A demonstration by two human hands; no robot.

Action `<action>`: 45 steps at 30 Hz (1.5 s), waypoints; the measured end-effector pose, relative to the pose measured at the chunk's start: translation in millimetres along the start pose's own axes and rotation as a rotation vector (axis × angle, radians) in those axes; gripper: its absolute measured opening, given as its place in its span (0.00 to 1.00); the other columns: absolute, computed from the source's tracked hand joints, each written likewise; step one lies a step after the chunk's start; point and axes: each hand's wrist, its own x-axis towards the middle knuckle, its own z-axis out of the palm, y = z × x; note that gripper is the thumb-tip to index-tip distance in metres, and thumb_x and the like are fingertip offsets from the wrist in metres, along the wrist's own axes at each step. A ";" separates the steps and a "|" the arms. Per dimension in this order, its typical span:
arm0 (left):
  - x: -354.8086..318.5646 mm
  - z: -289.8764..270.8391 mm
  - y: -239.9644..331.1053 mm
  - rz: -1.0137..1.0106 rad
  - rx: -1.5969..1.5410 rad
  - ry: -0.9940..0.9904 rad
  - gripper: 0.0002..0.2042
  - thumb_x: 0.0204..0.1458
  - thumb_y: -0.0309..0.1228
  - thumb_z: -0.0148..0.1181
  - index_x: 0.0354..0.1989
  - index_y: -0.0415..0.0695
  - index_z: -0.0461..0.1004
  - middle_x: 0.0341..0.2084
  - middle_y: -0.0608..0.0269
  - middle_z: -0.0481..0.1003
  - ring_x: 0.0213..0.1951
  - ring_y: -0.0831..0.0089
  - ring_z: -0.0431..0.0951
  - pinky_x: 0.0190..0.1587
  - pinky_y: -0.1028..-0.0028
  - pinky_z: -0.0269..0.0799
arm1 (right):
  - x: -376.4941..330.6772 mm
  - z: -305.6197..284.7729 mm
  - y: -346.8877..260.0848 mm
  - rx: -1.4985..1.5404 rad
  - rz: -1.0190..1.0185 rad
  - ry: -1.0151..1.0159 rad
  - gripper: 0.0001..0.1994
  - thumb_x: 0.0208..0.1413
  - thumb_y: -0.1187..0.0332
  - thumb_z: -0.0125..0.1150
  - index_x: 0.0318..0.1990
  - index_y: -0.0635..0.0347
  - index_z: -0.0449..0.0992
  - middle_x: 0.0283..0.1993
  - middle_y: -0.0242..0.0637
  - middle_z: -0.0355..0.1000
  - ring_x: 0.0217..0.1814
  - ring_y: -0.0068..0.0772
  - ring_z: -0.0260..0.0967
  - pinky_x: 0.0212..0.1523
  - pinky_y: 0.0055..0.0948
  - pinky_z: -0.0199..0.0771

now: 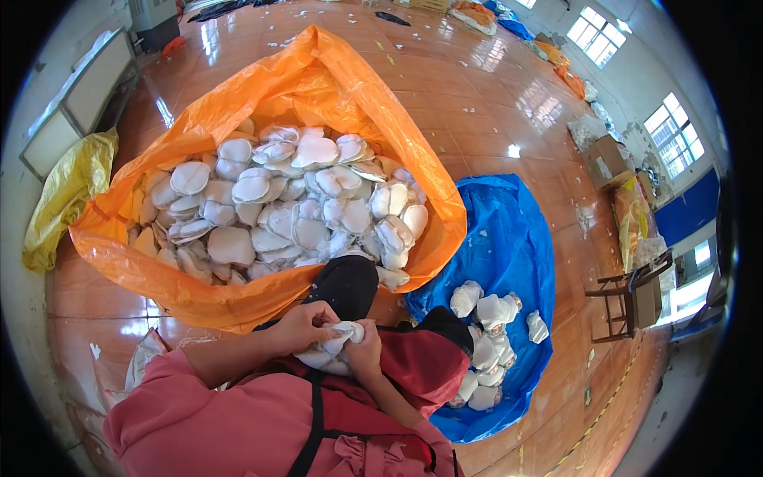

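Note:
Over my lap, both hands are closed on a soft white cloth pad. My left hand pinches its upper edge with thumb and fingers. My right hand grips the side opposite, close to the left. In front of me a large orange woven sack lies wide with its rim spread, full of flattened white pads. To the right a blue sack is spread on the floor, bearing several rounded white bundles. One small bundle sits apart from that pile.
A yellow sack leans by a pale bench on the left. At the right are a wooden chair and a cardboard box. White scraps dot the glossy tiled floor. My knees lie between the two sacks.

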 end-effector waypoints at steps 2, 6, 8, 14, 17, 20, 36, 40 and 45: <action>6.4 -5.2 -6.6 -0.051 -0.015 0.009 0.17 0.51 0.34 0.71 0.44 0.40 0.74 0.34 0.65 0.76 0.37 0.78 0.75 0.40 0.75 0.72 | -0.1 2.6 2.7 -0.010 -0.008 -0.006 0.16 0.42 0.73 0.68 0.40 0.61 0.70 0.35 0.45 0.75 0.38 0.41 0.75 0.41 0.35 0.74; 16.1 -20.5 6.7 -0.259 0.104 -0.063 0.23 0.43 0.36 0.77 0.44 0.38 0.74 0.35 0.62 0.77 0.38 0.75 0.76 0.41 0.75 0.72 | -0.8 6.0 4.4 -0.021 -0.028 -0.034 0.17 0.43 0.70 0.69 0.40 0.59 0.70 0.35 0.46 0.74 0.38 0.46 0.75 0.40 0.39 0.74; 18.3 -26.2 10.9 -0.283 0.137 -0.117 0.23 0.42 0.36 0.78 0.44 0.38 0.75 0.35 0.61 0.77 0.38 0.75 0.76 0.41 0.75 0.72 | -0.3 7.0 1.4 -0.042 -0.047 -0.049 0.17 0.43 0.70 0.69 0.40 0.59 0.70 0.34 0.46 0.74 0.37 0.47 0.75 0.39 0.39 0.74; 17.0 -16.9 49.0 -0.145 0.735 -0.160 0.23 0.43 0.41 0.73 0.41 0.39 0.74 0.35 0.53 0.77 0.40 0.62 0.78 0.43 0.67 0.73 | 0.9 8.3 -1.9 -0.085 -0.110 -0.033 0.16 0.43 0.70 0.69 0.40 0.59 0.70 0.34 0.46 0.72 0.38 0.46 0.74 0.40 0.38 0.73; 12.9 -12.3 35.9 -0.017 0.778 -0.122 0.21 0.45 0.42 0.70 0.40 0.40 0.72 0.36 0.51 0.76 0.40 0.56 0.77 0.43 0.63 0.72 | 1.5 5.9 2.2 -0.003 -0.137 -0.077 0.17 0.43 0.73 0.68 0.40 0.59 0.69 0.35 0.43 0.72 0.38 0.42 0.73 0.41 0.36 0.72; 5.8 -8.3 26.9 0.075 0.735 -0.110 0.20 0.46 0.41 0.69 0.39 0.41 0.70 0.37 0.51 0.74 0.41 0.54 0.76 0.42 0.62 0.71 | 0.2 -6.3 8.2 0.080 -0.184 -0.188 0.19 0.43 0.75 0.68 0.43 0.59 0.69 0.39 0.41 0.70 0.41 0.38 0.71 0.44 0.33 0.72; 0.1 -3.9 20.5 0.206 0.869 -0.165 0.13 0.46 0.28 0.63 0.39 0.40 0.69 0.40 0.47 0.72 0.43 0.49 0.75 0.45 0.59 0.71 | 3.4 -48.8 15.5 0.650 -0.009 -0.663 0.09 0.56 0.72 0.66 0.44 0.58 0.76 0.52 0.34 0.66 0.56 0.28 0.63 0.58 0.28 0.63; -1.5 1.2 8.9 0.355 0.922 -0.083 0.11 0.42 0.25 0.62 0.34 0.40 0.68 0.36 0.49 0.71 0.38 0.49 0.74 0.42 0.57 0.71 | 9.2 -56.1 -7.4 0.486 -0.062 -0.720 0.08 0.52 0.74 0.69 0.39 0.55 0.77 0.52 0.33 0.66 0.56 0.29 0.64 0.57 0.27 0.63; -9.0 2.2 -4.8 0.555 1.017 0.006 0.10 0.40 0.25 0.60 0.32 0.43 0.69 0.33 0.54 0.70 0.32 0.54 0.74 0.38 0.58 0.71 | 13.5 -56.2 -14.4 0.275 -0.190 -0.745 0.13 0.49 0.73 0.72 0.40 0.55 0.75 0.49 0.33 0.66 0.54 0.29 0.64 0.55 0.26 0.64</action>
